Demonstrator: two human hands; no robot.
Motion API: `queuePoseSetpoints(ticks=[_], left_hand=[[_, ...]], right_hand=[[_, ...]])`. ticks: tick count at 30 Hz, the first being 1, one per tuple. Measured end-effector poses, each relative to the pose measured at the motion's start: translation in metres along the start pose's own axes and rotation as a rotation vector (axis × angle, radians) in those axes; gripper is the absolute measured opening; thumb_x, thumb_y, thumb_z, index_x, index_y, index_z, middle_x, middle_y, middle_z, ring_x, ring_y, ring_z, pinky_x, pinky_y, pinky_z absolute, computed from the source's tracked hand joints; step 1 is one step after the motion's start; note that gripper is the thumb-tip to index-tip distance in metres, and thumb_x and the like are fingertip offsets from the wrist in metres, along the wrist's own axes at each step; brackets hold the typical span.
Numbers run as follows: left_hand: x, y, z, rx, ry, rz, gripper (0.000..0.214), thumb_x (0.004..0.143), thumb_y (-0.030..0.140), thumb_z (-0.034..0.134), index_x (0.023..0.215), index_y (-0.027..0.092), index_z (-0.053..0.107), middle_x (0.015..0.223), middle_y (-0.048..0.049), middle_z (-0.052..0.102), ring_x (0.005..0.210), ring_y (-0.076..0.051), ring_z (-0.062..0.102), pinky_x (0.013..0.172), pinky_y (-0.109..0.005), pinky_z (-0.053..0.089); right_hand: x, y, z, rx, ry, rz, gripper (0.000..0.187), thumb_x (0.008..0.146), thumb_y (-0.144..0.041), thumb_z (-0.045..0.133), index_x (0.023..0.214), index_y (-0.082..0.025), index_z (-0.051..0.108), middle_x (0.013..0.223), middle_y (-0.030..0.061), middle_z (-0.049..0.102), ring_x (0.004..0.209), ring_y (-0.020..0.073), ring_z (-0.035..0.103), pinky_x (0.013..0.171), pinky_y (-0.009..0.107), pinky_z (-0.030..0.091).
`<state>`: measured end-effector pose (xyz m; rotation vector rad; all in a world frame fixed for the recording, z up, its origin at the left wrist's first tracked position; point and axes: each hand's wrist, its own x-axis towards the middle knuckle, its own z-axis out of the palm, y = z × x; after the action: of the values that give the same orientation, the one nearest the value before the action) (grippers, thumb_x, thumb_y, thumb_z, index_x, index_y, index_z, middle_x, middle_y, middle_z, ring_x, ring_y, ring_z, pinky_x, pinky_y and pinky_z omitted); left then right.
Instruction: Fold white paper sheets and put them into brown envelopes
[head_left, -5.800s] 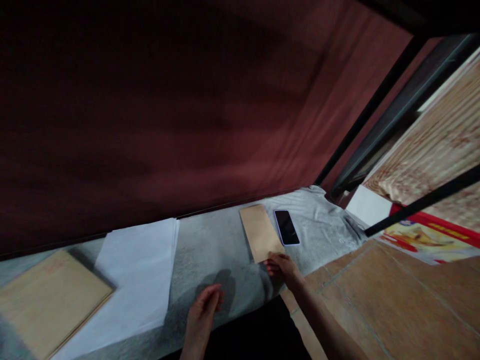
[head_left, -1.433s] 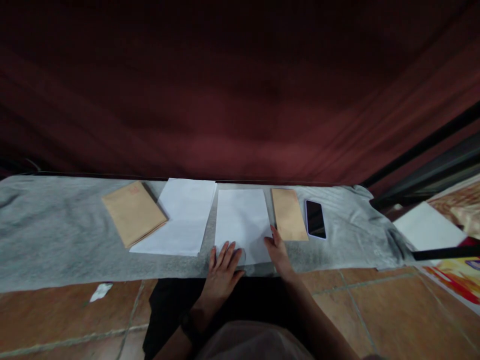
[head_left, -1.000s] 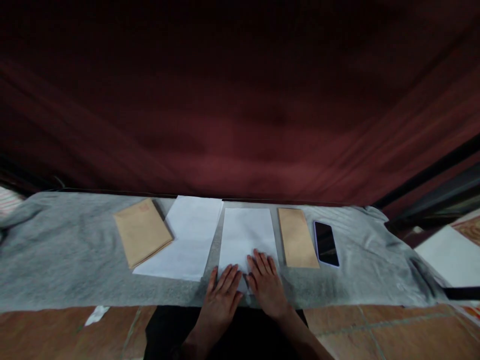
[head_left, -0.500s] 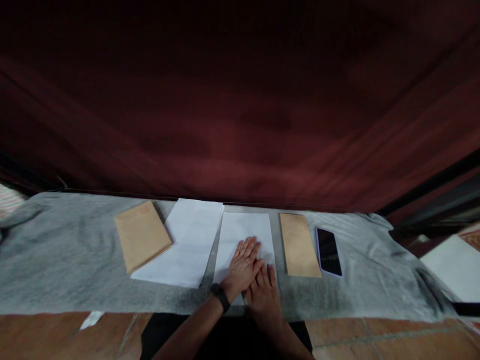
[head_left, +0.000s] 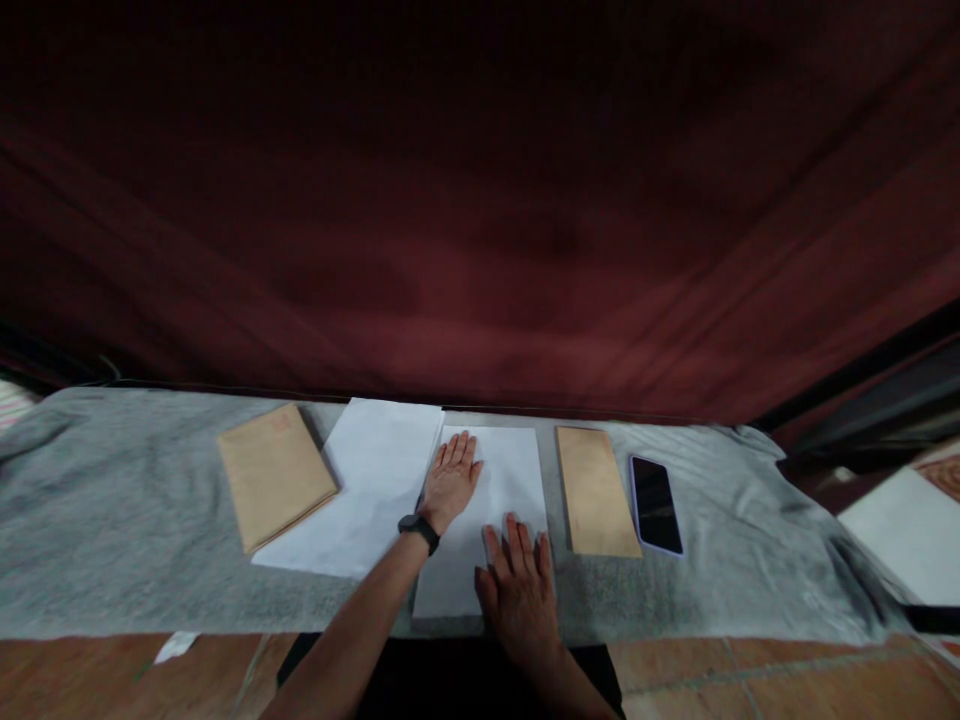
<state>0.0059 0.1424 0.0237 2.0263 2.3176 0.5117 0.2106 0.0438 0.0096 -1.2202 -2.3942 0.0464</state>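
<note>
A white sheet of paper [head_left: 510, 470] lies in front of me on the grey cloth. My left hand [head_left: 450, 484], with a dark watch [head_left: 419, 531] at the wrist, rests flat on the sheet's upper left part, fingers stretched out. Lower down, my right hand [head_left: 519, 585] lies on the sheet's lower right part with its fingers spread. Neither hand grips anything. Just left of the sheet is a stack of white paper [head_left: 375, 470], partly covered by brown envelopes [head_left: 277, 475]. To the right lies a narrow brown envelope [head_left: 598, 490].
A phone [head_left: 656, 505] with a purple edge lies right of the narrow envelope. Grey cloth [head_left: 135, 500] covers the long surface, and a dark red panel [head_left: 480, 300] rises behind it. A white scrap [head_left: 177, 646] is on the tiled floor. A white flat object [head_left: 911, 535] sits far right.
My left hand has moved up and left across the sheet, away from my right hand, which it had overlapped. My right hand stays at the lower right, fingers more spread.
</note>
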Motion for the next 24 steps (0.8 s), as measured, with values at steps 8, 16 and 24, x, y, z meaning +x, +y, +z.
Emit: queuePoseSetpoints(ticks=[8,16,24], left_hand=[[-0.148,0.015,-0.013,0.072,0.041,0.34,0.055,0.102,0.045,0.047,0.153,0.025,0.045,0.161,-0.0059,0.043,0.152,-0.026,0.033,0.125,-0.05,0.025],[-0.175,0.004,-0.013,0.21,0.125,0.408,0.048,0.1,0.043,0.05,0.143,0.023,0.056,0.152,-0.0085,0.055,0.145,-0.029,0.045,0.124,-0.053,0.025],[-0.179,-0.011,-0.018,0.263,0.088,0.508,0.056,0.098,0.054,0.051,0.145,0.023,0.054,0.153,-0.0099,0.054,0.14,-0.029,0.051,0.118,-0.049,0.037]], right_hand=[[0.003,0.014,0.002,0.087,-0.079,0.046,0.048,0.104,-0.026,0.042,0.151,-0.022,0.049,0.158,0.0099,0.047,0.146,0.027,0.045,0.123,0.054,0.03],[0.054,0.013,0.01,0.172,-0.121,-0.105,0.045,0.103,-0.024,0.045,0.147,-0.018,0.054,0.16,0.0087,0.045,0.148,0.0256,0.04,0.121,0.048,0.036],[0.062,0.02,0.032,0.057,-0.077,-0.057,0.05,0.104,-0.033,0.051,0.152,-0.023,0.048,0.162,0.0095,0.04,0.149,0.0279,0.039,0.122,0.051,0.033]])
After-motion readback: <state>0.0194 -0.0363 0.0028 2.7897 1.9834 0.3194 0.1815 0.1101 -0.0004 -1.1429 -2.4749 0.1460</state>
